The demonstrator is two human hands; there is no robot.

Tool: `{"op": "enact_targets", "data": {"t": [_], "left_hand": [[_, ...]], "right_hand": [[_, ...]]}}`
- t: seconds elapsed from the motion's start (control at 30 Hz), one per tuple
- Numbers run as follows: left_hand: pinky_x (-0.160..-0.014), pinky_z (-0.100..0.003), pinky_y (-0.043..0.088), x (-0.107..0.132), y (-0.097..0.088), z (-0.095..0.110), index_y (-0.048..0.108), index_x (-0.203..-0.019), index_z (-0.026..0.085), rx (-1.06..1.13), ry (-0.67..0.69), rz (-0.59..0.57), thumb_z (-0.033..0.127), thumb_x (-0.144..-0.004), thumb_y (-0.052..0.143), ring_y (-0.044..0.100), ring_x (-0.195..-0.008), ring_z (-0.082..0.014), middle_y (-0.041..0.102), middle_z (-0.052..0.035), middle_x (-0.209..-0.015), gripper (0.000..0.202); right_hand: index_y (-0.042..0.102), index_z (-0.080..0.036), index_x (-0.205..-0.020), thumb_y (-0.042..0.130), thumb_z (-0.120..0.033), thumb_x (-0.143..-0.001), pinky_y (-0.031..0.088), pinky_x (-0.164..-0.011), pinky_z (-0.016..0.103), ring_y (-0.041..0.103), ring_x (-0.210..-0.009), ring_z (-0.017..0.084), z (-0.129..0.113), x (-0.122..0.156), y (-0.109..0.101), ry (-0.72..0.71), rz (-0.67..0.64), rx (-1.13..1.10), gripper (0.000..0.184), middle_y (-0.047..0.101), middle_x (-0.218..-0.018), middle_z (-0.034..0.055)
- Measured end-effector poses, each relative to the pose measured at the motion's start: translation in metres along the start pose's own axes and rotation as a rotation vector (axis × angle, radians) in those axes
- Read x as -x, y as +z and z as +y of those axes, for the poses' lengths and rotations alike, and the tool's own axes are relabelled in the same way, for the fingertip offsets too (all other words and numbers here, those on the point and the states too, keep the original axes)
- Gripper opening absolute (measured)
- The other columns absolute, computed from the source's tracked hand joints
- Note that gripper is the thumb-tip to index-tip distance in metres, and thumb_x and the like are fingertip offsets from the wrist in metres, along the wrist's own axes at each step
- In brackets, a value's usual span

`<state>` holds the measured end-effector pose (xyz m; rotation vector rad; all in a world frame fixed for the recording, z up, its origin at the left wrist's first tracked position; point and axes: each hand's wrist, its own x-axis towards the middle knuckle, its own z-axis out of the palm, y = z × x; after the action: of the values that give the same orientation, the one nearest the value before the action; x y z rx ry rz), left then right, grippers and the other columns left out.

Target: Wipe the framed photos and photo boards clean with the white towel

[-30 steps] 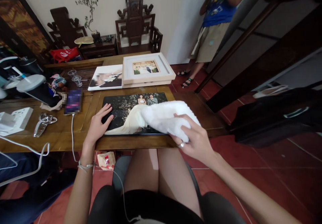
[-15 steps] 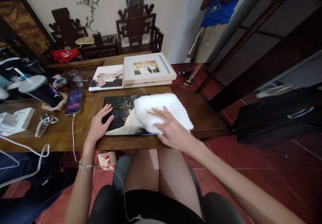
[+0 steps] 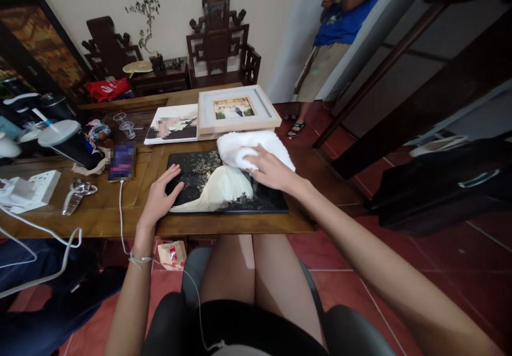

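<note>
A dark photo panel (image 3: pixel 228 188) with a pale dress printed on it lies flat near the table's front edge. My left hand (image 3: pixel 163 191) rests on its left end, fingers spread and holding nothing. Over the panel's far right part lies a white cloth (image 3: pixel 272 145), bunched up beneath my right hand (image 3: pixel 268 169). The fingers of that hand are curled into the cloth and grip it. The cloth hides the panel's upper right corner.
Behind the panel are a framed photo (image 3: pixel 236 111) and a white photo board (image 3: pixel 170 126). To the left stand a lidded cup (image 3: pixel 66 140), a phone (image 3: pixel 121 161) with its cable and a power strip (image 3: pixel 38 190). A person in a blue shirt (image 3: pixel 340 28) stands beyond the table.
My right hand has moved the cloth away from me, uncovering more of the panel's front part, and its fingers have closed into the cloth. My left hand stays on the panel.
</note>
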<state>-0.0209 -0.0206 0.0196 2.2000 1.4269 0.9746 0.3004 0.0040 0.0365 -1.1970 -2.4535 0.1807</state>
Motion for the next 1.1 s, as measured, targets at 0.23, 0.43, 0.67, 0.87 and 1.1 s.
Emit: {"op": "enact_targets", "data": {"t": [0.23, 0.43, 0.67, 0.87, 1.1], "left_hand": [[-0.117, -0.046, 0.034, -0.001, 0.001, 0.0, 0.063, -0.125, 0.019, -0.003, -0.018, 0.011, 0.041, -0.091, 0.055, 0.046, -0.137, -0.0246, 0.057, -0.0096, -0.141, 0.042], [-0.117, -0.046, 0.033, -0.001, 0.002, 0.0, 0.063, -0.125, 0.018, -0.019, -0.007, 0.015, 0.04, -0.092, 0.054, 0.047, -0.136, -0.0247, 0.057, -0.0102, -0.14, 0.041], [-0.117, -0.045, 0.033, -0.001, 0.001, -0.001, 0.063, -0.126, 0.016, -0.015, 0.015, 0.0, 0.039, -0.091, 0.055, 0.047, -0.136, -0.0243, 0.056, -0.0116, -0.141, 0.042], [-0.117, -0.045, 0.033, 0.0, 0.0, 0.001, 0.063, -0.126, 0.018, 0.013, -0.012, 0.004, 0.04, -0.091, 0.055, 0.046, -0.137, -0.0244, 0.057, -0.0099, -0.141, 0.042], [-0.117, -0.044, 0.034, 0.0, 0.001, 0.0, 0.065, -0.124, 0.017, 0.015, -0.013, 0.03, 0.038, -0.091, 0.058, 0.048, -0.135, -0.0244, 0.058, -0.0109, -0.139, 0.04]], "right_hand": [[0.069, -0.015, -0.094, 0.047, -0.005, -0.072, 0.022, -0.112, 0.068, 0.037, -0.14, 0.037, -0.023, 0.027, 0.009, 0.017, 0.034, -0.002, 0.033, 0.053, -0.141, 0.0188], [0.065, -0.021, -0.069, 0.046, -0.004, -0.059, 0.016, -0.115, 0.067, 0.03, -0.144, 0.033, -0.081, 0.107, -0.003, -0.105, 0.0, -0.105, 0.027, 0.046, -0.149, 0.0101], [0.064, -0.019, -0.079, 0.045, -0.004, -0.066, 0.022, -0.115, 0.064, 0.041, -0.138, 0.031, -0.044, 0.071, -0.008, -0.091, -0.011, -0.13, 0.028, 0.058, -0.137, 0.0155], [0.066, -0.014, -0.09, 0.043, -0.012, -0.082, 0.032, -0.105, 0.065, 0.055, -0.119, 0.038, 0.012, -0.004, 0.004, 0.057, 0.055, -0.01, 0.025, 0.066, -0.119, 0.0193], [0.068, -0.015, -0.088, 0.047, -0.006, -0.074, 0.023, -0.11, 0.069, 0.038, -0.139, 0.036, -0.024, 0.044, 0.006, 0.025, 0.042, -0.007, 0.027, 0.058, -0.135, 0.0209]]}}
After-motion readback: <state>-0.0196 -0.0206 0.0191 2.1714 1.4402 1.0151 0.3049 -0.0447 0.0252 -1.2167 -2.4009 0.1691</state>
